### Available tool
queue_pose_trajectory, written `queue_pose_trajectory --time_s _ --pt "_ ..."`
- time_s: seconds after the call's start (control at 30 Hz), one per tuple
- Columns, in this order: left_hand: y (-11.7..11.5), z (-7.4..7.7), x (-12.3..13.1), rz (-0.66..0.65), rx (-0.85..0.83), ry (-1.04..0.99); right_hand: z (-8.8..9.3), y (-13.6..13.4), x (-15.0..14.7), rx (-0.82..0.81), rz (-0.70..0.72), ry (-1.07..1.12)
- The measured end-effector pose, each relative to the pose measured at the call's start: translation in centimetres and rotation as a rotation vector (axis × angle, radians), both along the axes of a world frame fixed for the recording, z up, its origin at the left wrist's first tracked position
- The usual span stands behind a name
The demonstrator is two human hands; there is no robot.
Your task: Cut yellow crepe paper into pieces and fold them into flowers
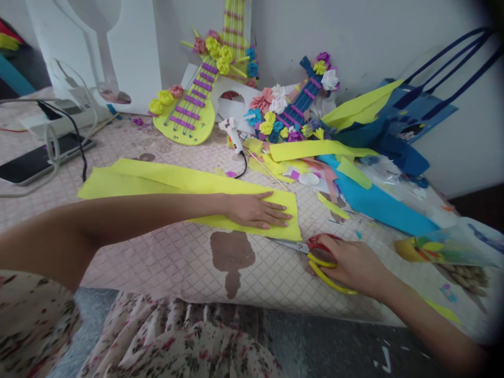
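Flat on a sheet of yellow paper [165, 178] lies my left hand [258, 210], its fingers spread near the right end of the sheet. A long fold or overlapping strip runs along the paper's left part. My right hand [352, 262] grips a pair of scissors [325, 262] with red and yellow handles. The metal blades point left, close below the paper's lower right corner. How far the blades are apart is hard to see.
Behind the paper are a white glue gun [232, 135], a yellow paper guitar [189, 107] and a blue one [299, 107] with paper flowers. Blue paper [378, 202] and scraps lie to the right, near a blue bag [421, 110]. A phone [43, 157] lies left.
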State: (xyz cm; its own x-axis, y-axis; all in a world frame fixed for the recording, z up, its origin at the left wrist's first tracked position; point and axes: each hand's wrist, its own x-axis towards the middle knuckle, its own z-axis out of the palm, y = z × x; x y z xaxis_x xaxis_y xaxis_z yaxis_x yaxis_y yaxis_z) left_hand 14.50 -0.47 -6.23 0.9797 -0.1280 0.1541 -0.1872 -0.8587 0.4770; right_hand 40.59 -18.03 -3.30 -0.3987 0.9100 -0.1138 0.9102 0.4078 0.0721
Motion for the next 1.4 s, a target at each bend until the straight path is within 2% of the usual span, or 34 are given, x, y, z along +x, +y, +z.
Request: queue_pose_trajectory --time_s 0.23,0.53,0.8,1.17,1.4 --pt "-0.1 0.1 0.0 0.009 0.019 0.015 0.7 0.3 -1.3 -0.001 -0.052 0.030" --pt "0.0 0.0 0.0 0.004 0.026 0.020 0.5 1.1 -2.3 0.028 -0.036 0.042" --pt "-0.1 0.1 0.0 -0.004 0.051 0.064 0.4 0.8 -1.7 0.024 0.022 -0.003" --pt "-0.2 0.1 0.0 0.011 0.036 0.026 1.0 0.7 -2.7 -0.011 -0.053 0.028" --pt "-0.2 0.2 0.0 0.002 0.086 0.110 1.0 1.0 -3.6 -0.028 -0.065 0.051"
